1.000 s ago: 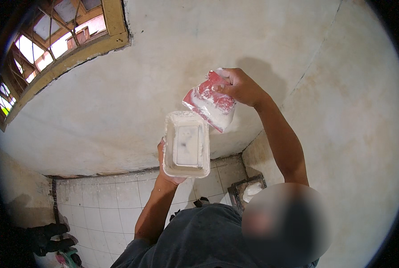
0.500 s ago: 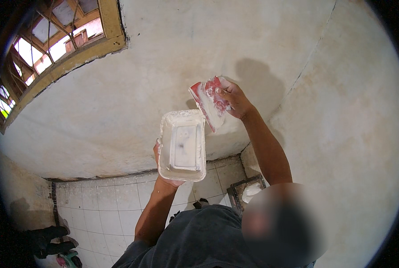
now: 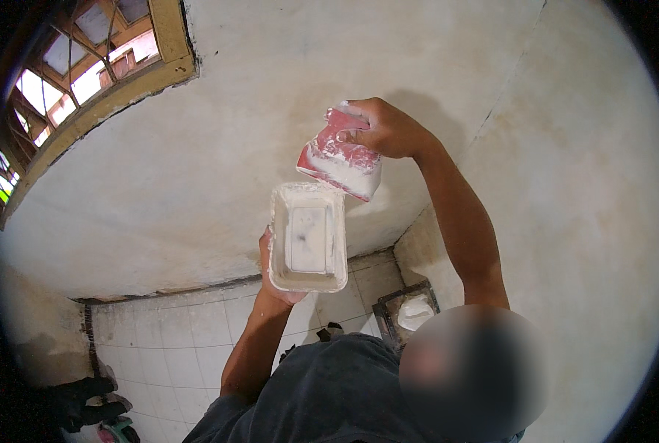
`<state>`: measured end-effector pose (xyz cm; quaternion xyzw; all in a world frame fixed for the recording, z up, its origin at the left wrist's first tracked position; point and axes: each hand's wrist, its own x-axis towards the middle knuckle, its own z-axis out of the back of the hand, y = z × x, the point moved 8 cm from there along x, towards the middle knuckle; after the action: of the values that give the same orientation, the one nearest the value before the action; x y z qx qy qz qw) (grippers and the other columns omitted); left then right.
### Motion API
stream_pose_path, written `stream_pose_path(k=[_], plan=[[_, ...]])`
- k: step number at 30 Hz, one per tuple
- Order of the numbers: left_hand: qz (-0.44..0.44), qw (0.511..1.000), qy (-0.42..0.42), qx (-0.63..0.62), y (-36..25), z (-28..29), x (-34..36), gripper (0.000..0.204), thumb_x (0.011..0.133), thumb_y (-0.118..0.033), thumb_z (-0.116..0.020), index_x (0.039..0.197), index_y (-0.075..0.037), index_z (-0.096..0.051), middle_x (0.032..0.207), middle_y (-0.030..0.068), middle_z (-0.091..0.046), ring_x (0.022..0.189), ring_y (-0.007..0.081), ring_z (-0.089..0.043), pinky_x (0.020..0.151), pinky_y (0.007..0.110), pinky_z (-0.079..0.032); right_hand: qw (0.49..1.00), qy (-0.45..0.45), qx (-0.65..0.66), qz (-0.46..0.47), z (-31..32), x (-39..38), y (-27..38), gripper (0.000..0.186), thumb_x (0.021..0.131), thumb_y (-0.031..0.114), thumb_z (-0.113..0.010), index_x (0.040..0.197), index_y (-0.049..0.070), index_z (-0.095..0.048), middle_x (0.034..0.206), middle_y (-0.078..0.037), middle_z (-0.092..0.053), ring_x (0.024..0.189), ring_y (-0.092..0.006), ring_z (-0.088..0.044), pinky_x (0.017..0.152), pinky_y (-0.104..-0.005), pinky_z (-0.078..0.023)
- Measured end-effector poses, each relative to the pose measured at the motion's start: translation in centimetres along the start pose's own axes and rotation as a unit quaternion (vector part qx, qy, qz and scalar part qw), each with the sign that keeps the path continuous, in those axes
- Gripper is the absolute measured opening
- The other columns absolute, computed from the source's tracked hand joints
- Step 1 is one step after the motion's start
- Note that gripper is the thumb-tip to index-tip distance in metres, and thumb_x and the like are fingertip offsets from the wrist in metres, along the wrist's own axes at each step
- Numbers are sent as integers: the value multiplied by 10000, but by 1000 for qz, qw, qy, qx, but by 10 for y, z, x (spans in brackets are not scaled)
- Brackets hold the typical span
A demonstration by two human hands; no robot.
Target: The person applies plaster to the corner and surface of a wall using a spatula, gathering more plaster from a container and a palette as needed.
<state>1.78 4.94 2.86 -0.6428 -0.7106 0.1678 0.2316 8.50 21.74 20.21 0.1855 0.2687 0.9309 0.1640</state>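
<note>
My left hand (image 3: 275, 284) grips a rectangular white plastic tub (image 3: 309, 284) from its left side and underneath. Whitish paste coats the tub's walls and rim, with a thin layer over its bottom. Above the tub, my right hand (image 3: 377, 127) is closed on a flat red scraper (image 3: 333, 136). White paste covers the scraper's wide lower edge, which slants close over the tub's far rim; I cannot tell whether they touch. Behind both hands stands a pale plastered wall (image 3: 219, 155) with faint yellowish patches.
A barred window with a yellow wooden frame (image 3: 173, 37) is at the upper left. White floor tiles (image 3: 160, 340) lie below, with a dark-edged square stand (image 3: 388, 314) bearing a white lump (image 3: 416, 313) at right. Dark items (image 3: 86, 399) lie at lower left.
My right hand has raised the scraper slightly and turned it, so its paste-covered edge now faces down toward the tub. The tub has shifted a little to the right.
</note>
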Motion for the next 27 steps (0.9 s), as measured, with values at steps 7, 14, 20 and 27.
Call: stream_pose_path(k=[7, 14, 20, 27], plan=[[37, 994, 12, -101, 9, -8, -1, 676, 918, -605, -286, 1393, -133, -384, 1319, 113, -510, 1160, 273, -552, 950, 449, -482, 999, 10, -44, -4, -2, 4, -3, 389, 832, 208, -658, 1131, -28, -583, 999, -152, -662, 880, -200, -602, 801, -317, -467], [25, 994, -2, -111, 3, -8, 3, 564, 959, -502, -292, 1372, -137, -409, 1295, 87, -527, 1164, 229, -549, 955, 430, -479, 995, -50, -86, 21, -29, -9, -22, 389, 801, 200, -676, 1102, -30, -585, 997, -207, -642, 916, -298, -617, 805, -358, -471], [-10, 996, -82, -23, 7, 20, 3, 602, 938, -553, -311, 1373, -145, -394, 1283, 61, -527, 1139, 233, -556, 958, 422, -466, 996, -52, -71, 21, -68, -36, 18, 290, 770, 195, -677, 961, -5, -589, 850, -227, -602, 804, -417, -579, 730, -425, -469], [-16, 998, -50, -38, 11, 12, 8, 639, 919, -596, -332, 1368, -146, -398, 1297, 57, -514, 1178, 239, -524, 981, 430, -444, 971, -176, -134, -87, -33, -42, 17, 283, 753, 161, -665, 877, -50, -522, 812, -274, -607, 795, -432, -605, 692, -460, -479]])
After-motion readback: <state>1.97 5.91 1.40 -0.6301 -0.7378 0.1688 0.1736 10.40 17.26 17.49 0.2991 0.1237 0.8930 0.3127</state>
